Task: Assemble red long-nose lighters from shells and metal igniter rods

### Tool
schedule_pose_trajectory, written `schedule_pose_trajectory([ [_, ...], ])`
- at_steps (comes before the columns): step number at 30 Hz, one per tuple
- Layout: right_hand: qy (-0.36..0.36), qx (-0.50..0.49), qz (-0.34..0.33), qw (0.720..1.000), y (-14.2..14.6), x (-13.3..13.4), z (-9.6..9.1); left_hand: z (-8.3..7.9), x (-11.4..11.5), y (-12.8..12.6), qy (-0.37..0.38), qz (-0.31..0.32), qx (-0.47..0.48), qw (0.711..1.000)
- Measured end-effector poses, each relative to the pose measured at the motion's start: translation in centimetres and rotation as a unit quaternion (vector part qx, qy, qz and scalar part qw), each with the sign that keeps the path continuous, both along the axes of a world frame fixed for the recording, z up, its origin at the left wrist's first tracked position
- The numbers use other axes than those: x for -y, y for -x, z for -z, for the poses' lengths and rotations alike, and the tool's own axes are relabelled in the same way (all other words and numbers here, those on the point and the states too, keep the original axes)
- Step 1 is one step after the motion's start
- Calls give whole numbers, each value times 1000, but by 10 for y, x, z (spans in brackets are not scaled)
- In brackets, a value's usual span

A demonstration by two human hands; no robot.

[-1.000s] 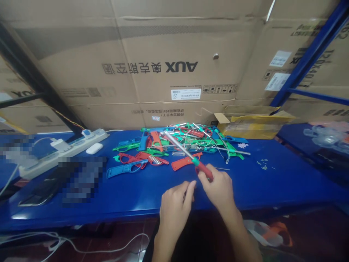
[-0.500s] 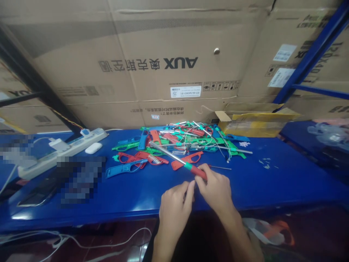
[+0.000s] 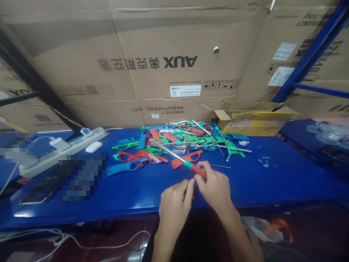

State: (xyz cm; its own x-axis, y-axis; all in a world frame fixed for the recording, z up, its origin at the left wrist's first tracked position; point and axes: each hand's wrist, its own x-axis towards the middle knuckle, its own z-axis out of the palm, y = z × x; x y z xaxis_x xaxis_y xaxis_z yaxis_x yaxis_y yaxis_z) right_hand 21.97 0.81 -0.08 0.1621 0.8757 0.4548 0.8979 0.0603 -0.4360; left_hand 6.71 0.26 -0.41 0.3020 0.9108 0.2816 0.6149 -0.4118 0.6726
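My right hand (image 3: 215, 185) is closed around the red handle of a long-nosed lighter (image 3: 177, 156). Its metal tube points up and to the left past a green collar. My left hand (image 3: 176, 200) is closed just left of the handle's lower end, thumb and fingers pinched together; whatever lies between them is hidden. Beyond the hands spreads a pile of lighter parts (image 3: 185, 136): red, blue and green handle shells, metal tubes and thin wires. A red shell (image 3: 181, 161) lies behind the tube, and a blue shell (image 3: 120, 167) farther left. A thin metal rod (image 3: 222, 166) sticks out beyond my right hand.
On the blue table (image 3: 272, 189) at left are a white power strip (image 3: 73, 149), a white case (image 3: 93, 146) and a phone (image 3: 40, 191). An open carton (image 3: 253, 123) stands back right. Small pale bits (image 3: 264, 161) lie to the right. Large cardboard boxes (image 3: 152, 36) wall the back.
Almost nothing differs. Both hands keep their hold and place, with the lighter at nearly the same angle; my right index finger has shifted slightly, and the view has moved a little.
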Motion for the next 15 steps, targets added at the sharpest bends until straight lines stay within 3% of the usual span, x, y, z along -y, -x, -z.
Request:
schedule_pose_trajectory([
  [6,-3,-122,-35,992,-2,3,-5,1,1,0,-1,-2,-2,1000],
  [15,-24,-159,-33,987,-7,5,-9,-1,1,-1,24,-9,3,1000],
])
